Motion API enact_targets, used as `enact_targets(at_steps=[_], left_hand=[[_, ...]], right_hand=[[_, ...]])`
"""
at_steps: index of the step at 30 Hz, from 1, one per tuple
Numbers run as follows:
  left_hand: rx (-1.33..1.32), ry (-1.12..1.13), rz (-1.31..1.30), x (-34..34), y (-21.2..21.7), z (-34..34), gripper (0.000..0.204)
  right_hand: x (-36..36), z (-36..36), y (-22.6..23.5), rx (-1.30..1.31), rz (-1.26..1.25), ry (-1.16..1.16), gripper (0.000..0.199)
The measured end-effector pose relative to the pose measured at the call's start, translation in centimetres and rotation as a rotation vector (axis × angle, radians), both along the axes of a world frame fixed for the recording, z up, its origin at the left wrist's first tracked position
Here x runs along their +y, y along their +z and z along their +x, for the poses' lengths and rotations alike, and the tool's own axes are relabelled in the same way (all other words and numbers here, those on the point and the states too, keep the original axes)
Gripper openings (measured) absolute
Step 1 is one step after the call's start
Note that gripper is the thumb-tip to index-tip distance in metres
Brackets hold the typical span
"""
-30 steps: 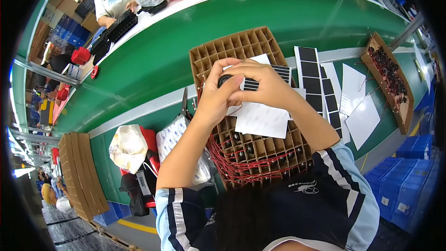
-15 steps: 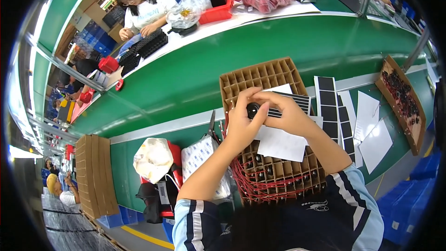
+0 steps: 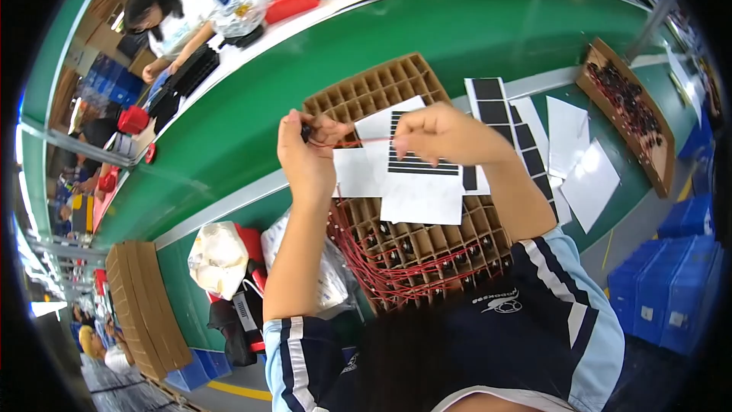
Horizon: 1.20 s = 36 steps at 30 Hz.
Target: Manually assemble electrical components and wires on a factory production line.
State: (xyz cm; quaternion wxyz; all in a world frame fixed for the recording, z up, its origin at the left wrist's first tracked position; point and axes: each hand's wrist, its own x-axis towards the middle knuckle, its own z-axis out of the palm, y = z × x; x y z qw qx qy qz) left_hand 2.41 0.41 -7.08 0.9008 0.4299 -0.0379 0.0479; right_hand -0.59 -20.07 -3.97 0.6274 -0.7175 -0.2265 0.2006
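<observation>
My left hand (image 3: 311,145) is closed around a small round black part (image 3: 306,132), mostly hidden by the fingers. From it a thin red wire (image 3: 367,141) runs taut across to my right hand (image 3: 446,136), whose thumb and fingers pinch its far end. Both hands are above a cardboard divider tray (image 3: 374,95). Sheets of black strips on white backing (image 3: 423,160) lie across the tray, along with a blank white sheet (image 3: 421,202). In the tray's near cells sit several black parts, their red wires (image 3: 366,275) bunched along the left and near sides.
Right of the tray lie sheets of black rectangles (image 3: 489,99) and white papers (image 3: 591,187). Farther right stands a cardboard box of black wired parts (image 3: 625,103). Scissors are not visible; a plastic-wrapped pack (image 3: 324,297) and red container (image 3: 252,244) lie left. A co-worker (image 3: 171,23) sits across.
My hands have moved apart, the left one going left, and the red wire now stretches between them. The black part, earlier between both hands, is in my left. The view has shifted.
</observation>
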Motion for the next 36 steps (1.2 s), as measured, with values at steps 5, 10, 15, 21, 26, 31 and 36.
enact_targets(at_steps=[5,10,15,21,26,31,36], left_hand=[[-0.049,-0.28,0.514,-1.7,-2.0,0.2,0.024],[-0.069,-0.511,0.789,-2.3,-3.4,-1.9,0.014],[-0.012,-0.785,0.789,-3.4,-4.7,-1.9,0.015],[-0.006,-0.827,0.864,-3.7,-4.4,-1.9,0.013],[-0.012,-0.839,0.914,-3.4,-4.7,-1.5,0.012],[-0.003,-0.836,0.935,-3.7,-4.8,-1.7,0.013],[0.002,-0.831,0.905,-3.6,-4.8,-1.7,0.012]], right_hand=[[-7.3,-3.5,2.0,-0.136,0.037,-0.259,0.019],[-16.5,-6.8,2.3,-0.243,-0.137,-0.712,0.017],[-28.2,-8.7,2.2,-0.543,-0.897,-1.551,0.027],[-28.9,-9.3,-3.1,-0.498,-1.592,-1.566,0.04],[-21.6,-8.0,-7.7,-0.39,-0.805,-0.947,0.018],[-19.1,-5.4,-10.2,-0.373,-0.727,-0.867,0.013],[-20.2,-2.9,-12.9,-0.389,-0.885,-0.794,0.019]])
